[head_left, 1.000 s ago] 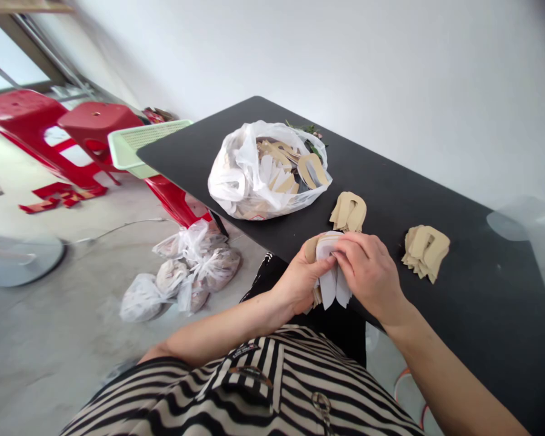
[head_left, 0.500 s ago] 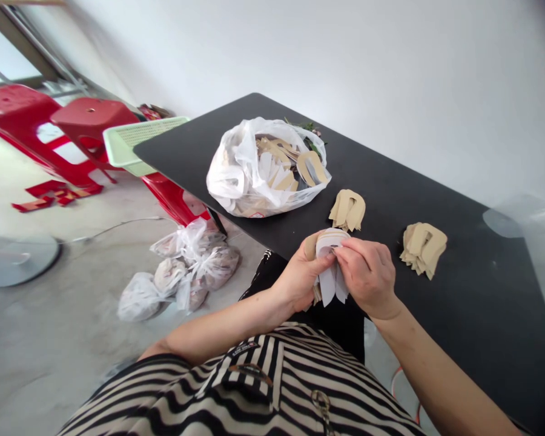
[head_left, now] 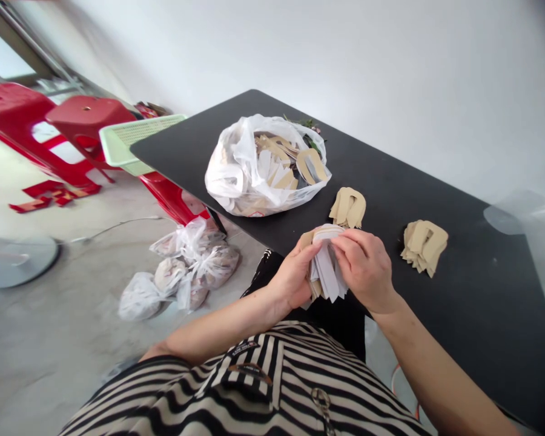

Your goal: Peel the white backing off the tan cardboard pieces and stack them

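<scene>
Between my two hands is a stack of U-shaped paper pieces [head_left: 326, 270], white on the face toward me, with tan ones behind. My left hand [head_left: 295, 275] is closed around the stack's left side, thumb on the front. At the upper right edge, the fingers of my right hand [head_left: 367, 266] pinch the same stack. Just beyond my hands a small pile of tan U-shaped pieces [head_left: 347, 208] lies on the black table [head_left: 476, 297]. Another tan pile [head_left: 424, 245] rests farther right. An open white plastic bag [head_left: 236, 142] holds many loose tan and white pieces.
Tied plastic bags [head_left: 181, 272] lie on the floor left of the table. Red stools [head_left: 88, 115] and a pale green basket [head_left: 118, 145] stand at the far left. Clear plastic [head_left: 522, 215] lies by the wall, and a round glass base [head_left: 18, 260] sits on the floor.
My right fingers have shifted slightly up along the stack's top edge, and my left thumb has moved up and left. The white pieces are fanned a bit differently.
</scene>
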Demonstrator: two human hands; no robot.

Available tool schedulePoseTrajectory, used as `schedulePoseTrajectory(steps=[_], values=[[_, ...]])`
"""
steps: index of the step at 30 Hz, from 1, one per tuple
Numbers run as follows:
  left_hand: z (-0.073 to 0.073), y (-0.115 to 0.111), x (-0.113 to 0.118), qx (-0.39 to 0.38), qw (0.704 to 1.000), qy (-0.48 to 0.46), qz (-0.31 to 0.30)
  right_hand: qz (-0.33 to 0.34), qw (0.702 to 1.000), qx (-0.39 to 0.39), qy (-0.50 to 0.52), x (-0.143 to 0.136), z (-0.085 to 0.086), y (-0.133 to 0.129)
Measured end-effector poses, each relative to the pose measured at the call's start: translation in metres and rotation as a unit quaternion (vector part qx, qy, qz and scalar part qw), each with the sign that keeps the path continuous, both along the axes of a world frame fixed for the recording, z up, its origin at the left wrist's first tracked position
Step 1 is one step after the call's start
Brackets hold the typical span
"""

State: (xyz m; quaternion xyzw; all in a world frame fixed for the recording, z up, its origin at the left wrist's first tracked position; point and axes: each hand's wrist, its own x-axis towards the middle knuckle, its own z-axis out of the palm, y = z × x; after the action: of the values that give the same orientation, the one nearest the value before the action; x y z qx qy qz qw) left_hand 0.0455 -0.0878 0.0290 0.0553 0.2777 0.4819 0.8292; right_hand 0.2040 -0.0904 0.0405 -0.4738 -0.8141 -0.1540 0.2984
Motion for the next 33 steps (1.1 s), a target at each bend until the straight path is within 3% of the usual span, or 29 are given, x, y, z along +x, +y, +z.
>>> schedulePoseTrajectory(steps=[8,15,24,33], values=[[0.001,0.003,0.002,0.003,1.000,-0.008,0.009,-0.105,0.991,-0.085,-0.011,-0.024,0.024,-0.021],[-0.007,0.005,0.007,0.008,0.999,0.008,0.040,-0.088,0.980,-0.171,0.055,-0.030,0.018,-0.020],[-0.005,0.002,0.006,0.048,0.997,-0.030,0.050,-0.091,0.944,-0.244,0.203,-0.031,0.014,-0.021],[-0.008,-0.001,0.003,0.054,0.997,-0.027,0.043,-0.075,0.917,-0.282,0.271,-0.024,0.015,-0.019]])
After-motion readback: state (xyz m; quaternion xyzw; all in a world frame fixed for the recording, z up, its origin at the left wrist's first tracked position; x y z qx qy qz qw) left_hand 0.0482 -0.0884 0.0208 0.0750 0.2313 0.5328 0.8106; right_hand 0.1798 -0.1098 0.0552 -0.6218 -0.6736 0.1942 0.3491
